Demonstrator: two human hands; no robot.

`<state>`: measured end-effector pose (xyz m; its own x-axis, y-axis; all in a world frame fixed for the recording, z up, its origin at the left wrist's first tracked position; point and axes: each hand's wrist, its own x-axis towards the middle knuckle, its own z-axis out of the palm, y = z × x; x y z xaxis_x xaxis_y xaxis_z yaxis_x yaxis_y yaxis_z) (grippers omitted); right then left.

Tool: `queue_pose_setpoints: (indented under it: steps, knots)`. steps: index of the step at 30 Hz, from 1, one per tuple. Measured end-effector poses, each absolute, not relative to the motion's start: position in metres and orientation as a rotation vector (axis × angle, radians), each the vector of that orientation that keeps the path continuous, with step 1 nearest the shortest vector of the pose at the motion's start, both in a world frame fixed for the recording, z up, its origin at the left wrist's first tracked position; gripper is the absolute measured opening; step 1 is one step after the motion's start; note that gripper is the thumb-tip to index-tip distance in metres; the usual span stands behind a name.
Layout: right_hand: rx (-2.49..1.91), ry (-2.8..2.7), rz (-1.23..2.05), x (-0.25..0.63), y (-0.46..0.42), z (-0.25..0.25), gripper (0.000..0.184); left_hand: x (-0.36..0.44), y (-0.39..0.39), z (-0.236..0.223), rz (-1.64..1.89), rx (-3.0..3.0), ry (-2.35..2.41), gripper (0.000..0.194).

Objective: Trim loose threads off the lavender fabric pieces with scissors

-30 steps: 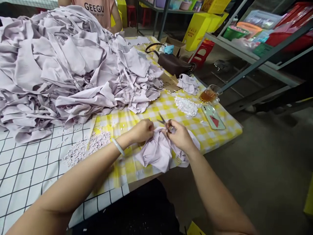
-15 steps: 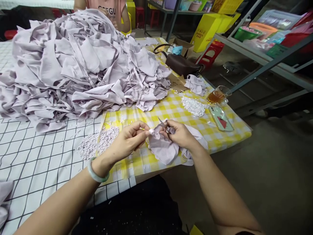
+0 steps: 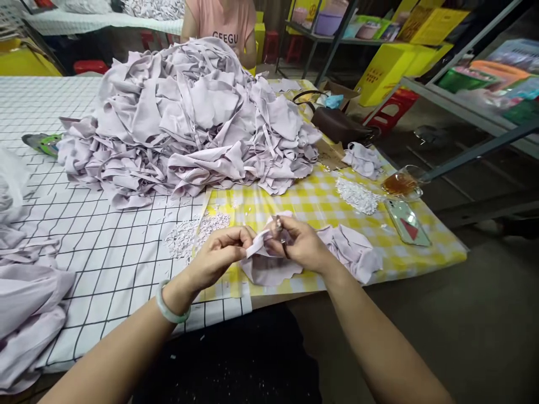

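Shirt [image 3: 223, 21] reads "GEEGU"; left fingers [image 3: 241, 234] pinch cloth [image 3: 269, 271]; right fingers [image 3: 295, 226] hold scissors [image 3: 278, 225].

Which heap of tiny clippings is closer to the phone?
The whiter heap, next to the phone and the glass; the pinkish heap lies farther left, near the left hand.

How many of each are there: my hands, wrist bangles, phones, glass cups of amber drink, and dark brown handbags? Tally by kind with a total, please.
Hands: 2, left hand and right hand
Pale green bangle: 1
Phone: 1
Glass cup: 1
Dark brown handbag: 1
Total: 6
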<state>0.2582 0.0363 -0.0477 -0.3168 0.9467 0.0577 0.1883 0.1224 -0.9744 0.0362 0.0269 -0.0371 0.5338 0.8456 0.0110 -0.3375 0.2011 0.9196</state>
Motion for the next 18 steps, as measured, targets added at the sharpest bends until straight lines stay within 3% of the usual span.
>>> queue_pose_setpoints:
  steps: [5,18]
  knots:
    - [-1.083,-1.439,1.099,0.274,0.018,-0.022,0.024,0.046,0.027,-0.041,0.922,0.956,0.832,0.031]
    - [-0.846,-1.188,1.341,0.275,0.032,-0.005,0.032,0.025,0.021,-0.011,0.494,1.170,0.812,0.021]
